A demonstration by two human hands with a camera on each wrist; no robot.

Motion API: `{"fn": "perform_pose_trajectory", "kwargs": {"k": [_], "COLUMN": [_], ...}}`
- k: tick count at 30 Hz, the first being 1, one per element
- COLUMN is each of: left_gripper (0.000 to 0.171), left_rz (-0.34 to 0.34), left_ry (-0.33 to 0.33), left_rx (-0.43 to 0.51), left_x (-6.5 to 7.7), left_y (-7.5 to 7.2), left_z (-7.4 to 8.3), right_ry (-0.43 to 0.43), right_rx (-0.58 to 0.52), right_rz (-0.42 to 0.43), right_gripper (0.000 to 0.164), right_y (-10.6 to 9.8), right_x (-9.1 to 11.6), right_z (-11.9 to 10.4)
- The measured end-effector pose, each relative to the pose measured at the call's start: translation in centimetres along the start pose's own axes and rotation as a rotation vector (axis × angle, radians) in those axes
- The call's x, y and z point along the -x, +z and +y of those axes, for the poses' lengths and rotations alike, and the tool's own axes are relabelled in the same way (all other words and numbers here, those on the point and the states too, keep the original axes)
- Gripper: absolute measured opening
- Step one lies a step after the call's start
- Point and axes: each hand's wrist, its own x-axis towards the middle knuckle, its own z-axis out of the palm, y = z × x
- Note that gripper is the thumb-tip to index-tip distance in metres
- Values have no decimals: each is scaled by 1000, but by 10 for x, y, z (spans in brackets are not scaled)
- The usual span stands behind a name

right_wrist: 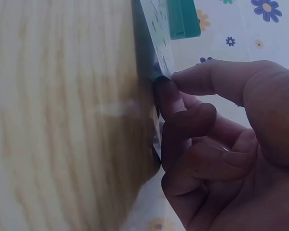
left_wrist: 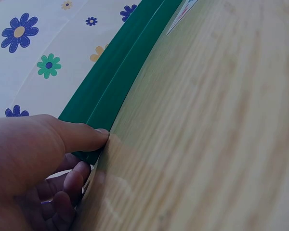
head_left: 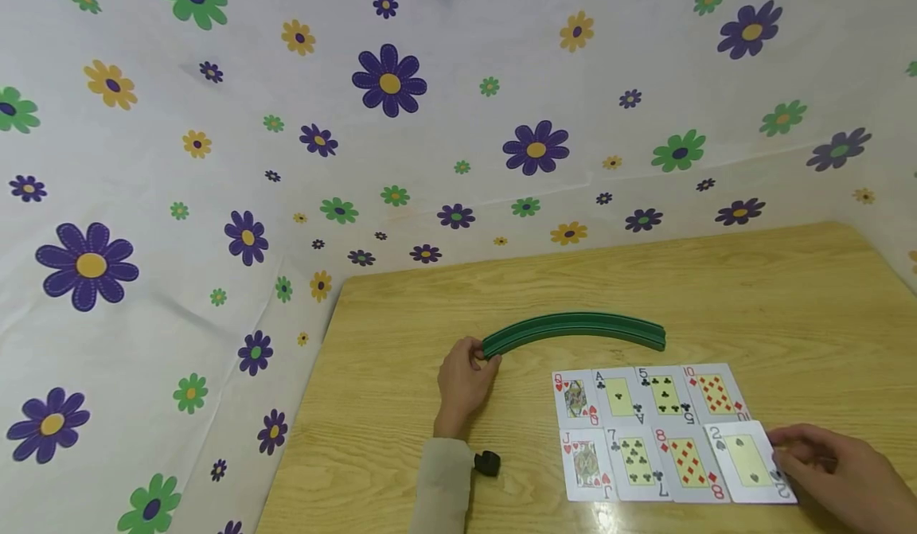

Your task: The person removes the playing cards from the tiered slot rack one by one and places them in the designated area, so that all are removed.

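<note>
A curved green card holder point(head_left: 573, 325) stands on the table behind the playing cards. My left hand point(head_left: 466, 376) grips its left end, the thumb along the near side, as the left wrist view shows. With thumb and forefinger my right hand point(head_left: 848, 470) pinches the right edge of the two of spades point(head_left: 748, 462), which overlaps the eight of diamonds point(head_left: 689, 466). Two rows of cards lie face up. The queen of hearts point(head_left: 575, 399), ace of clubs point(head_left: 618, 397), five of clubs point(head_left: 665, 395) and ten of diamonds point(head_left: 715, 395) form the back row. Left in front are the jack of hearts point(head_left: 586, 464) and seven of clubs point(head_left: 634, 464).
A small black object point(head_left: 487, 463) lies beside the left sleeve point(head_left: 442, 482). The wooden table point(head_left: 387, 407) meets a flower-patterned white cloth point(head_left: 458, 152) at its back and left edges.
</note>
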Motion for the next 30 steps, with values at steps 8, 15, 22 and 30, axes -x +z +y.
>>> {"fn": "perform_pose_trajectory", "kwargs": {"k": [8,15,22,30], "left_gripper": [24,23,24,24], "left_rz": [13,11,8,-7], "left_ry": [6,9,1,-3], "left_rx": [1,0,2,-5], "left_x": [0,0,0,0], "left_y": [-1,0,-1,-1], "left_z": [0,1,1,2], "right_ry": [-8,24,4,-53], "right_rx": [13,6,9,30], "right_rz": [36,28,46,90], "right_gripper": [34,37,32,31], "right_y": [1,0,1,-1], "right_x": [3,7,5,2], "right_z": [-2,-7,-5,-12]}}
